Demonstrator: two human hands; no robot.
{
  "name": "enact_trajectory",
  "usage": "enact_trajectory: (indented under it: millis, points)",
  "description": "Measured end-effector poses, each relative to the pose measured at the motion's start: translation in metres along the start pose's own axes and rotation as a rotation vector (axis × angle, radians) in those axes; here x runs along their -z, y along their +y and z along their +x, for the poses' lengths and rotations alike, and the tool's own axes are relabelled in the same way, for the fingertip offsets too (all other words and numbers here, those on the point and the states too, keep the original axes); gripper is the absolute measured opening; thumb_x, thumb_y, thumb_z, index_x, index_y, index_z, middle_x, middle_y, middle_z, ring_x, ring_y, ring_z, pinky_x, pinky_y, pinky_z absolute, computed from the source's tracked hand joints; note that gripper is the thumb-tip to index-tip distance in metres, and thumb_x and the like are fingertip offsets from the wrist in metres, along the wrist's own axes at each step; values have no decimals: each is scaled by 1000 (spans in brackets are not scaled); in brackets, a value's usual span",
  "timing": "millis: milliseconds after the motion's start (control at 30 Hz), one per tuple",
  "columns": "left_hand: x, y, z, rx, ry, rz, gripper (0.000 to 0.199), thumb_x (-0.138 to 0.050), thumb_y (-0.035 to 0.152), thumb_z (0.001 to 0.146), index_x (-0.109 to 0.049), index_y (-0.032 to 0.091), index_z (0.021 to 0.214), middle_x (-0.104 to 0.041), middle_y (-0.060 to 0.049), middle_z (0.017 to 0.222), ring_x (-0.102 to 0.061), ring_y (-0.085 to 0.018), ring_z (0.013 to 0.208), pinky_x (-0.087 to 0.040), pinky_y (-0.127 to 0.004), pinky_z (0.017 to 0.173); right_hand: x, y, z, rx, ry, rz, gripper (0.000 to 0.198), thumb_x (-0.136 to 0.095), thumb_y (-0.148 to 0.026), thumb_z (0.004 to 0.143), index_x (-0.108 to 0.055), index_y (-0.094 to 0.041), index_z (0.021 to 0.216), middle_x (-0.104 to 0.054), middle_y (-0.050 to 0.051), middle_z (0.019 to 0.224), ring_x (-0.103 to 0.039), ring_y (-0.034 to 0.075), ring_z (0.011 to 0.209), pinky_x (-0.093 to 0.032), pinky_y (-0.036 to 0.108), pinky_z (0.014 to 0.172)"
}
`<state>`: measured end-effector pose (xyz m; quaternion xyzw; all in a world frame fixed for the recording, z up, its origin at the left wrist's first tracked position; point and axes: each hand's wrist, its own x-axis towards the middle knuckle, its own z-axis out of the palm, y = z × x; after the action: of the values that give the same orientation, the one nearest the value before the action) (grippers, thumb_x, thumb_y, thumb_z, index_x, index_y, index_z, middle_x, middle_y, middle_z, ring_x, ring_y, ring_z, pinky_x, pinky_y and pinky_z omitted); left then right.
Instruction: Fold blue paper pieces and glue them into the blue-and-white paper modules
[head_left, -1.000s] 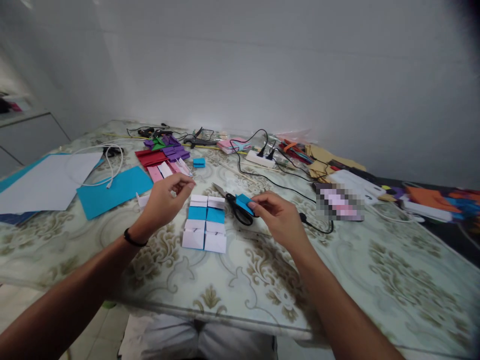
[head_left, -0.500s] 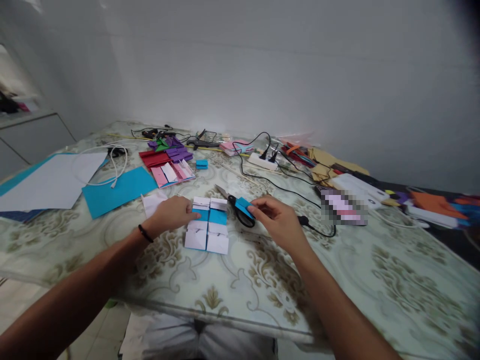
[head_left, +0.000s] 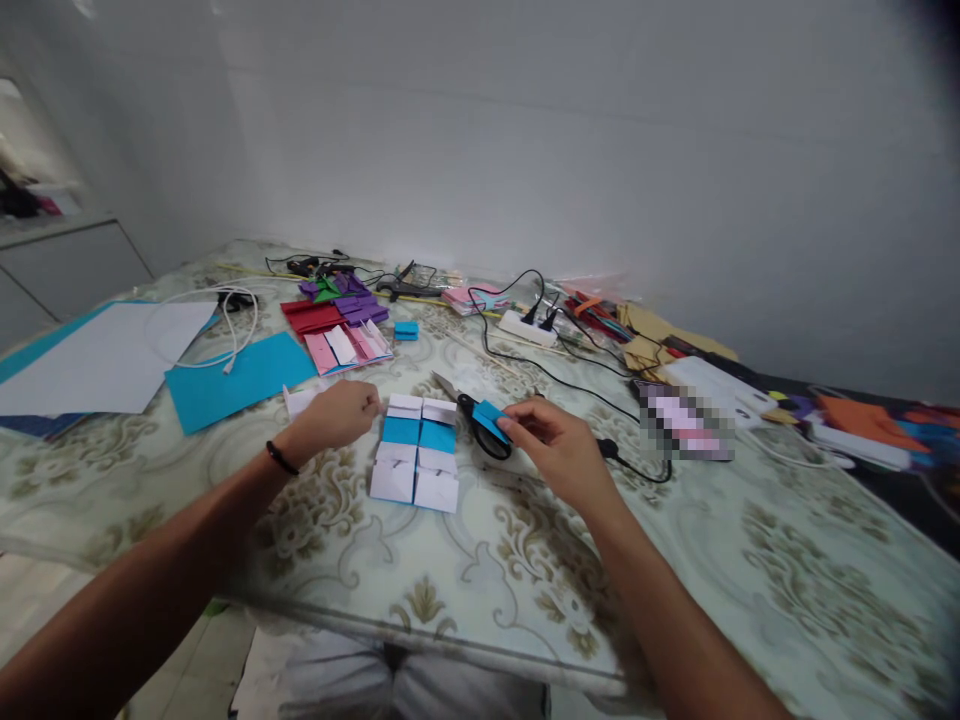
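Two folded blue-and-white paper pieces lie side by side in the middle of the table, their white flaps at top and bottom. Just left of them is my left hand, its fingers curled in and nothing visible in them. My right hand pinches a small folded piece of blue paper between thumb and fingers. That piece is over the black handles of the scissors, whose blades point up and left. White paper partly shows behind my left hand.
Blue sheet, white sheet and white cable lie left. Folded papers in red, purple and pink sit behind, near a small blue piece. A power strip and phone are right.
My left hand has drawn back to the left, off the blue-and-white papers, and its fingers have curled in. My right hand stays nearly still with the small blue paper.
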<state>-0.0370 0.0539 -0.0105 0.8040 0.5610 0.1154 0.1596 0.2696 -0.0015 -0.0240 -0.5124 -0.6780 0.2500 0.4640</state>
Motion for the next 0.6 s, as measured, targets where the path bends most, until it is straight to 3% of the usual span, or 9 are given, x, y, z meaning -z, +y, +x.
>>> enact_trajectory:
  millis: [200, 367, 467, 600]
  points:
    - [10, -4, 6, 159, 237, 69, 30, -38, 29, 103, -65, 18, 98, -73, -14, 92, -66, -26, 84, -35, -32, 66, 0, 0, 0, -13, -7, 9, 23, -73, -43, 86, -75, -20, 88, -71, 6, 85, -64, 20, 77, -51, 32, 67]
    - [15, -18, 14, 247, 366, 55, 44, -37, 41, 105, -64, 19, 77, -72, -13, 81, -65, -26, 80, -33, -31, 64, 0, 1, 0, -3, -7, 12, 27, -74, -47, 86, -76, -20, 91, -71, 6, 87, -65, 21, 79, -52, 32, 65]
    - [17, -18, 14, 211, 389, 5, 45, -43, 44, 102, -64, 19, 71, -71, -10, 74, -63, -24, 74, -33, -31, 62, 0, 0, 0, 22, 0, 13, 27, -76, -48, 85, -77, -21, 89, -70, 6, 89, -65, 21, 79, -54, 33, 66]
    - [14, -5, 8, 58, 371, -94, 26, -50, 29, 96, -72, 19, 104, -75, -4, 84, -64, -19, 74, -40, -27, 66, -1, -3, 1, 57, -16, 40, 20, -77, -41, 85, -77, -22, 88, -68, 6, 90, -64, 20, 80, -55, 31, 65]
